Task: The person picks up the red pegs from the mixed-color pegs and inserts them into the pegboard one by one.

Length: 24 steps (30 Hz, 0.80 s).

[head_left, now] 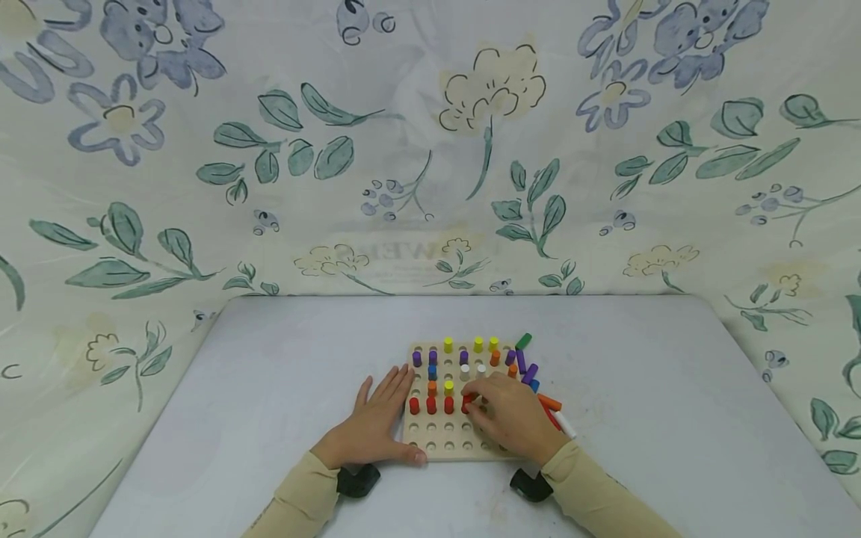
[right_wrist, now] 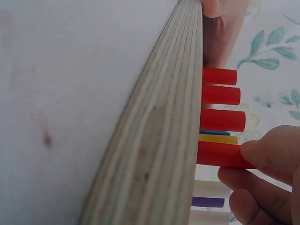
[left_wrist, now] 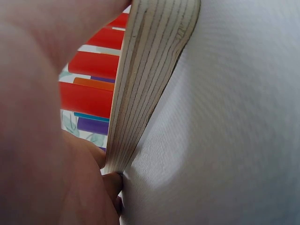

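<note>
A wooden pegboard (head_left: 440, 451) with rows of round holes lies on the table, colored pegs standing in many of them. My right hand (head_left: 514, 415) pinches a red peg (right_wrist: 222, 154) between thumb and finger; the peg stands at the board's surface, at the right end of a row of red pegs (head_left: 431, 405). With fingers extended, my left hand (head_left: 373, 424) rests along the board's left edge, its thumb at the near left corner. In the left wrist view, fingertips (left_wrist: 112, 185) touch the layered side of the board.
Loose pegs lie along the board's right side: a green peg (head_left: 524, 341), an orange peg (head_left: 549, 403), a white peg (head_left: 565, 425) and several purple, blue and red ones. A flower-patterned cloth (head_left: 417, 164) hangs behind the white table (head_left: 303, 359).
</note>
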Available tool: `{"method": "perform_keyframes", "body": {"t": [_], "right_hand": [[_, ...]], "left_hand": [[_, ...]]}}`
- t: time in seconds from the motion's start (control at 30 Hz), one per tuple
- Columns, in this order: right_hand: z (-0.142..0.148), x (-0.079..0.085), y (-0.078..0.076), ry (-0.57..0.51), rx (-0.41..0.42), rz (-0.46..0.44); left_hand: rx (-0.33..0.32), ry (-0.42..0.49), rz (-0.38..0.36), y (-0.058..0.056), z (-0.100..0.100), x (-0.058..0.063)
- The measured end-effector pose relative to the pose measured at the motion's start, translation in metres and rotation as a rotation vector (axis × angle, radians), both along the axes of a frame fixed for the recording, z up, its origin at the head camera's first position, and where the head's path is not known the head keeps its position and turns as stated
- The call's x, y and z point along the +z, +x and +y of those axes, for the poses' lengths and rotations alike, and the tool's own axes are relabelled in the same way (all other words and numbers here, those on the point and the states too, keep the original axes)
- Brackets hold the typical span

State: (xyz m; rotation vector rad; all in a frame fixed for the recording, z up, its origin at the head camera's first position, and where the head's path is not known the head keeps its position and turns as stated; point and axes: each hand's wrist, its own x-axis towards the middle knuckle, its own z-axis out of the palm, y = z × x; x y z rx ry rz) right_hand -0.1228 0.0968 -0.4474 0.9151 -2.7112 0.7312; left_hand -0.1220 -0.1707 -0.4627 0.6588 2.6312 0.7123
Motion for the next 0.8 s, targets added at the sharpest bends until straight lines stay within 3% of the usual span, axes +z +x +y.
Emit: {"method": "perform_keyframes", "body": {"t": [0.8], "right_hand": [[-0.0018, 0.0018, 0.0006, 0.039, -0.012, -0.077]], "left_hand": [[-0.003, -0.008, 0.014, 0.0006, 0.0003, -0.0020]]}}
